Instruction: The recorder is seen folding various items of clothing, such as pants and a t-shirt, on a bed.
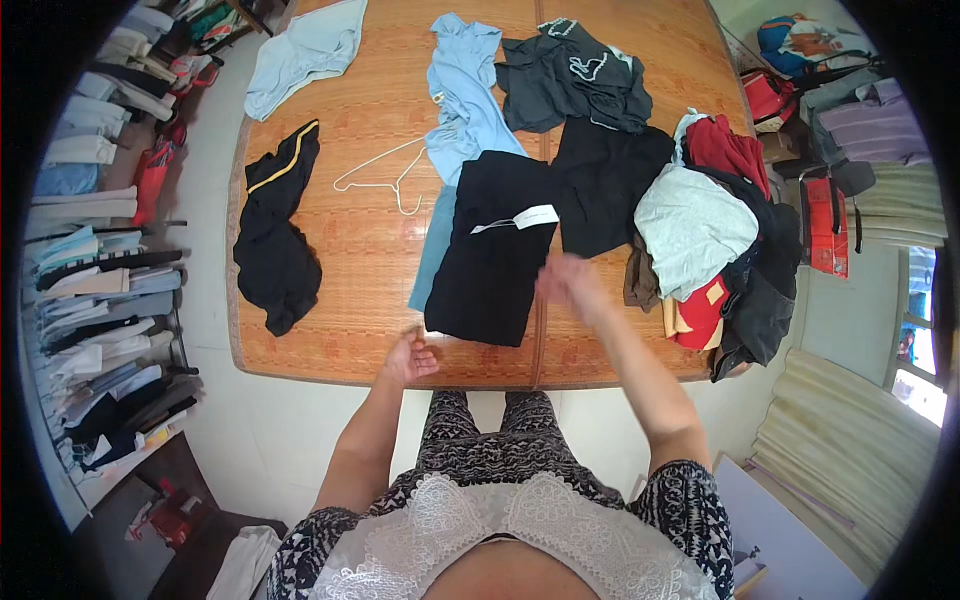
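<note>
In front of me a folded black garment (491,277) lies on the mat-covered table, with a white tag (535,217) and its string on top. My right hand (574,285) is blurred by motion at the garment's right edge; whether it touches the cloth is unclear. Palm up and holding nothing, my left hand (412,358) is near the table's front edge, just left of the garment's lower corner. Partly under the black garment are a teal cloth (433,251) and a light blue garment (465,82). A second black garment (600,187) adjoins it on the right.
A white hanger (375,184) and a black garment with a yellow stripe (277,232) lie at left. Behind are pale blue shorts (307,56) and a dark grey garment (574,79). A clothes pile (697,232) occupies the right edge. Racked clothes (112,300) line the left wall.
</note>
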Motion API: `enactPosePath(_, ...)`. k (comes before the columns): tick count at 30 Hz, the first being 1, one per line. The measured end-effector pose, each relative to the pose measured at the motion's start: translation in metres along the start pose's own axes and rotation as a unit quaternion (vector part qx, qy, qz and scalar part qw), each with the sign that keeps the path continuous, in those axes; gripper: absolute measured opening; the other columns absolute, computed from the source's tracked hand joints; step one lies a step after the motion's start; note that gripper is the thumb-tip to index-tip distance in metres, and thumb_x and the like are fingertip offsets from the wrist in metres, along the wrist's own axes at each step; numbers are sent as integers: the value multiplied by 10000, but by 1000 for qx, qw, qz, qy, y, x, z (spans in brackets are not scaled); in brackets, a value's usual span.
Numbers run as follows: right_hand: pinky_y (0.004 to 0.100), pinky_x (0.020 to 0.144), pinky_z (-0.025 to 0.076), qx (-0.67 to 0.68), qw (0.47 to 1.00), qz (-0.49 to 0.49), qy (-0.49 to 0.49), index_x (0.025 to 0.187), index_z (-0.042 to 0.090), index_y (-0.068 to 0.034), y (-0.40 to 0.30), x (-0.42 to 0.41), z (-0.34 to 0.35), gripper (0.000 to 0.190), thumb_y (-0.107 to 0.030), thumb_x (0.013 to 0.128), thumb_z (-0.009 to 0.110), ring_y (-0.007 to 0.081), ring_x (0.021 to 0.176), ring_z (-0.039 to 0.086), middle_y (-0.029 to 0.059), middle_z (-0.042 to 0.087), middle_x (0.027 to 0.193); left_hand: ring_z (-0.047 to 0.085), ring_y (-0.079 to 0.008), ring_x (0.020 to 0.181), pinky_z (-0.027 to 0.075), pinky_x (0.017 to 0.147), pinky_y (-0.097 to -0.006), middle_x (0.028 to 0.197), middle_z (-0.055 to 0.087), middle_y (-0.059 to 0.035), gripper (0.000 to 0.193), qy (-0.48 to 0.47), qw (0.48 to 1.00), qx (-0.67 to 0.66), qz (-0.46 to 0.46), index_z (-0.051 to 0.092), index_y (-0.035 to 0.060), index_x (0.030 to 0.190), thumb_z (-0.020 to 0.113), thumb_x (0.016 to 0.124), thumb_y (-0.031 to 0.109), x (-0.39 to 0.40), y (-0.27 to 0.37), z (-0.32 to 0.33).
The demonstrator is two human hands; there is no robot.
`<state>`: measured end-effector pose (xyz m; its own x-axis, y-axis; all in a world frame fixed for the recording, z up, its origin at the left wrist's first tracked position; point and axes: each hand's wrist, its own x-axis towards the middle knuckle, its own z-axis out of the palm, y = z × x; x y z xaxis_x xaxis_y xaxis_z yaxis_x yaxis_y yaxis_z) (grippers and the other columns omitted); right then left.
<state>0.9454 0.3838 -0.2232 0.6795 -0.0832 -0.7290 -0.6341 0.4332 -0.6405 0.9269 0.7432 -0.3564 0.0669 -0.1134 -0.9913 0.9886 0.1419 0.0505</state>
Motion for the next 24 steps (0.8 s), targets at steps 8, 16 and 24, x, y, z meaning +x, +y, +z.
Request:
enactPosePath(8,316,761,471,-188,964,39,183,1126,479,67,208,4,-26,457,-171,766,630,252,860,589,152,591,950,487,-93,661,369,516,-251,760,515,39,208,-33,976,88,198,524,181,898,664,750,219,17,-6,36)
enactPosePath(16,291,767,447,-36,973,-11,227,1058,545,78,231,39,-3,403,-132,732,657,194,877,578,158,612,935,550,-188,788,436,679,-344,934,596,-23,302,50,986,54,152,534,122,1058,618,768,126,44,1,63)
enactPosePath(24,269,732,456,165,970,-63,168,997,588,41,149,-4,33,241,-22,765,568,156,836,578,91,625,938,593,-170,795,469,738,-297,893,637,-84,149,-115,928,54,349,613,9,896,561,756,16,-79,50,119)
